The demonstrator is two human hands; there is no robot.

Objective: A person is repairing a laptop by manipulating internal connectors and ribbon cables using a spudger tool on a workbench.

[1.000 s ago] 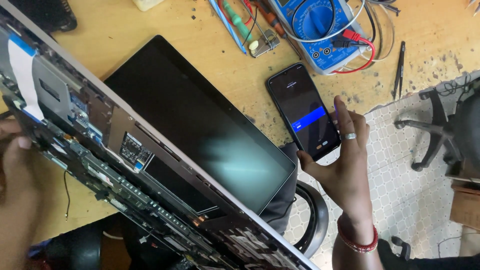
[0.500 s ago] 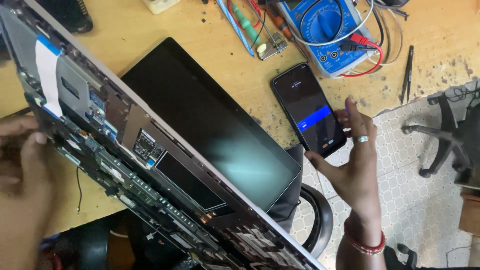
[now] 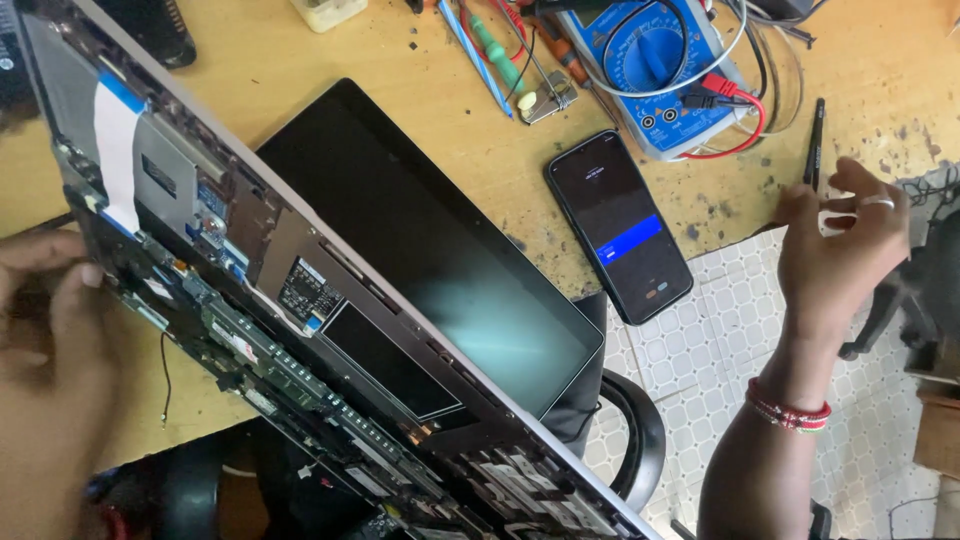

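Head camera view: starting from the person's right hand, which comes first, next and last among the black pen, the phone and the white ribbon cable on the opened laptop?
From the right hand:
1. Black pen, on the bench just above the fingers.
2. Phone, flat on the bench to the hand's left, screen lit.
3. White ribbon cable, far across on the opened laptop, near the left hand.

blue multimeter, black phone, tan table

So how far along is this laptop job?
Done: the laptop is already open, its boards and cables bare. In hand: the left hand steadies its edge; the right hand hovers empty beside the lit phone. Left: the insides are uncovered, and the meter lies unused.
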